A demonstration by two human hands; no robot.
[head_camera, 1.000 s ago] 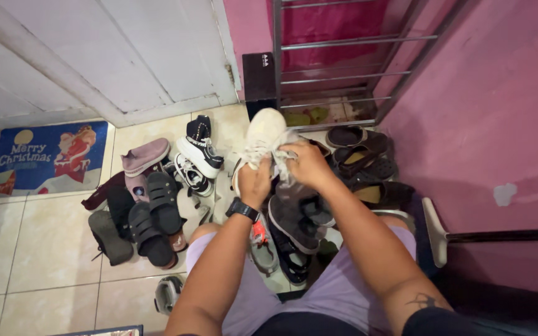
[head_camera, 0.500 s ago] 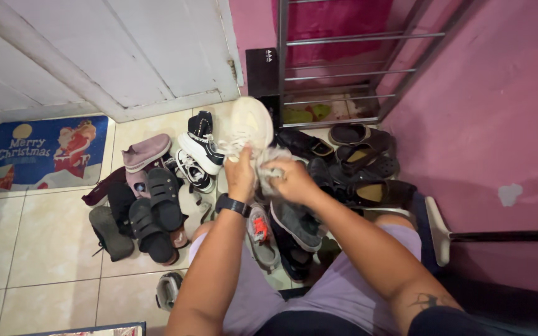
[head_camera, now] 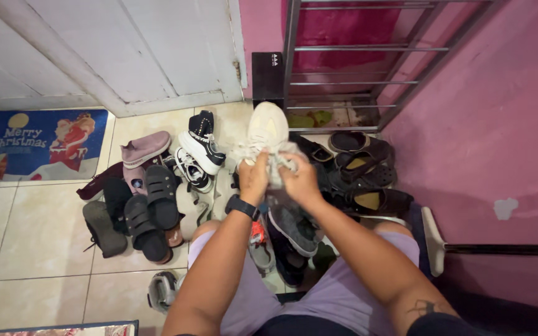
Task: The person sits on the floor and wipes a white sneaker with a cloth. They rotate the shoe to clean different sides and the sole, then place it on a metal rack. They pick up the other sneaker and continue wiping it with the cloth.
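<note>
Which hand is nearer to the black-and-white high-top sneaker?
Left. The left hand grips the cream shoe just right of the high-top; the right hand is farther off, on the shoe's other side.

Cream floor tiles [head_camera: 32, 249] run up to a white panelled door [head_camera: 126, 50], with a blue festive doormat [head_camera: 32, 143] lying just before it. Pink walls [head_camera: 486, 112] close in the right side, one showing a pale chipped patch [head_camera: 505, 208]. A bare metal rack [head_camera: 356, 62] stands against the back wall, a black box [head_camera: 267, 76] beside it.
</note>
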